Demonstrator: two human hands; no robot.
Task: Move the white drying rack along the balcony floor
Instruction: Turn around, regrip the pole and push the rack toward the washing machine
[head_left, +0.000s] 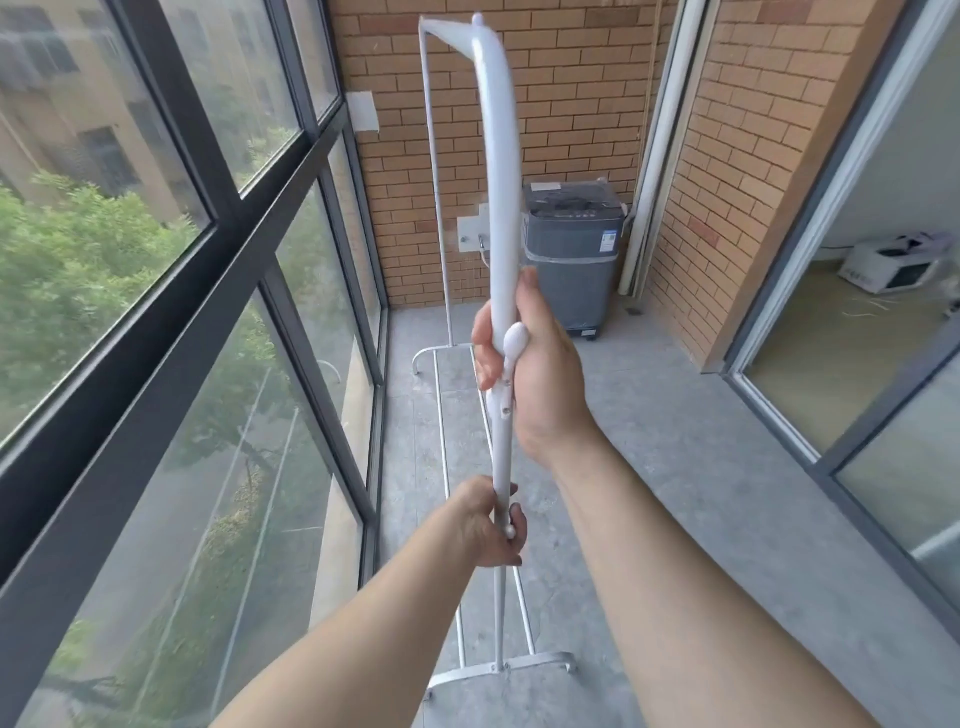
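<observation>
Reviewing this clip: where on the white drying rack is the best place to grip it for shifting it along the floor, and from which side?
Probably the near upright post of the white drying rack, from the person's own end: it is slim enough to wrap. The right hand holds high by the hooks, the left hand lower.

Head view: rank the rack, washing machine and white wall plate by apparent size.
1. Rack, spanning nearly the frame's height, though nearest the camera.
2. Washing machine.
3. Wall plate, smallest.
</observation>
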